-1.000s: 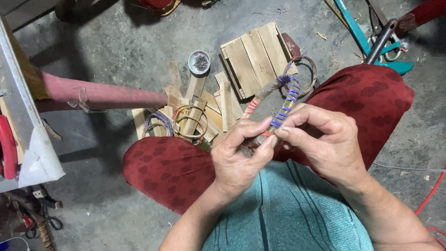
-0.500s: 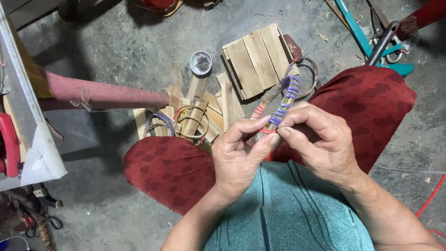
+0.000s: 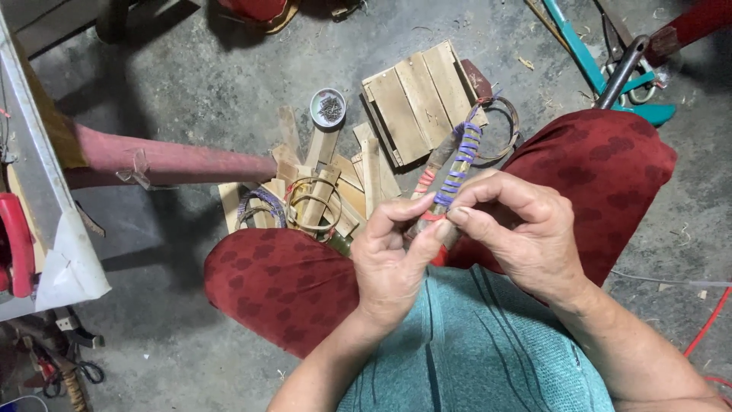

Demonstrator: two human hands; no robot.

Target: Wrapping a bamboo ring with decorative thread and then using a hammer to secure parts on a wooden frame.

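hands: our left hand [image 3: 393, 259] and right hand [image 3: 522, 229] both pinch the purple-wrapped stick [image 3: 455, 172] | change: grip same as earlier, stick barely shifted | far: wooden slat panel [image 3: 415, 99] on floor

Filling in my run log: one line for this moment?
left hand: pinching stick's lower end | right hand: gripping purple-wrapped stick | below: wooden slats

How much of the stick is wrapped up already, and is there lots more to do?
Done: purple strip winds around the upper part of the stick, with an orange band lower down. In hand: the left hand and right hand pinch the stick's lower end together, where red shows at the fingertips. Left: loose wooden slats and coiled rings lie unused on the floor.
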